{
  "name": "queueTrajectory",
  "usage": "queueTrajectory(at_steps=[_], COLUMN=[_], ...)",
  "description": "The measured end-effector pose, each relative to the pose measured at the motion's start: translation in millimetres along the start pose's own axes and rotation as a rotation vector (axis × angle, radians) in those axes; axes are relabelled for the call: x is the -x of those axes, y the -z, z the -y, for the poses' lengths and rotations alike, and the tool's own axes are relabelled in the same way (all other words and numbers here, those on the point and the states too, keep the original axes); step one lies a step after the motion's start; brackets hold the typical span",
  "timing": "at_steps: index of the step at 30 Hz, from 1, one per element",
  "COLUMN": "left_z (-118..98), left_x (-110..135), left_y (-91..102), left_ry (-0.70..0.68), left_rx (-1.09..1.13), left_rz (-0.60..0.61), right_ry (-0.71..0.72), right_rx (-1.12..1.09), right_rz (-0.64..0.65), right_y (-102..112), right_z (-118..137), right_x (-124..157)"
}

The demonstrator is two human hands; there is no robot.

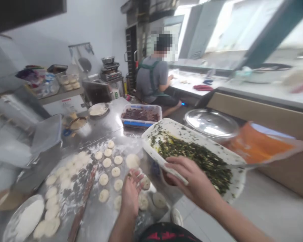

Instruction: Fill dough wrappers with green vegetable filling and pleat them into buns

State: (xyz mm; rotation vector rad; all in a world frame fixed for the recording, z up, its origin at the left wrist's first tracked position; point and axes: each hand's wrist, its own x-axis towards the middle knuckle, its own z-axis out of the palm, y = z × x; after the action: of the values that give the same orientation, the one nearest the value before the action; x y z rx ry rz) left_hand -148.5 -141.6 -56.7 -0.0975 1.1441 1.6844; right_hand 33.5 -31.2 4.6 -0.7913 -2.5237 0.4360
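Note:
A white rectangular tub (171, 125) holds chopped green leafy filling (199, 158) and sits tilted at the table's right edge. My right hand (192, 178) grips its near rim, thumb outside and fingers over the edge. Palm up, my left hand (131, 191) is held over the steel table with its fingers loosely apart, a few green specks on them. Just beyond its fingertips lies a flat dough round (132, 161). Several filled dough buns (115, 171) stand in rows to its left, and others lie partly hidden behind the hand.
A rolling pin (84, 205), flattened dough pieces (73, 168) and a bowl of flour (27, 218) occupy the left. Behind are a container of dark filling (141, 114) and a steel lid (212, 121). A metal utensil handle (247, 165) crosses the tub's right rim. A co-worker (154, 74) sits by the window counter.

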Motion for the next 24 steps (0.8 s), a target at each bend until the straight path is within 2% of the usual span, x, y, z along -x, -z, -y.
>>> queueTrajectory(at_steps=[1,3,6,8,11,15,18,21,24], left_z=[2.1,9.6,27.0,41.2,62.7,87.1,102.2,115.2,126.3], left_x=[3.2,10.6,18.4,19.9,19.0,17.0,15.6,13.8,10.6], left_y=[-17.9,-52.3,-97.4,-123.0,-155.5,-187.5,-203.6,-214.4,-222.0], left_ry=[0.016,0.058,0.168,0.257,0.345,0.401,0.423,0.424,0.396], left_rx=[-0.015,-0.038,-0.048,-0.042,-0.033,-0.042,-0.067,-0.077,-0.088], left_rz=[0.063,0.179,0.274,0.28,0.259,0.233,0.206,0.193,0.168], right_ry=[-0.071,-0.245,-0.43,-0.479,-0.482,-0.452,-0.425,-0.411,-0.478], right_rx=[0.111,0.333,0.482,0.487,0.532,0.605,0.609,0.59,0.496], right_rz=[-0.054,-0.075,0.074,0.169,0.193,0.181,0.222,0.227,0.198], right_y=[18.8,48.7,76.3,83.7,83.8,80.2,83.5,95.5,111.3], right_z=[-25.0,-79.1,-143.6,-164.9,-172.4,-172.4,-177.4,-184.7,-189.5], right_x=[8.3,29.9,67.3,85.3,94.6,89.7,85.3,84.8,89.9])
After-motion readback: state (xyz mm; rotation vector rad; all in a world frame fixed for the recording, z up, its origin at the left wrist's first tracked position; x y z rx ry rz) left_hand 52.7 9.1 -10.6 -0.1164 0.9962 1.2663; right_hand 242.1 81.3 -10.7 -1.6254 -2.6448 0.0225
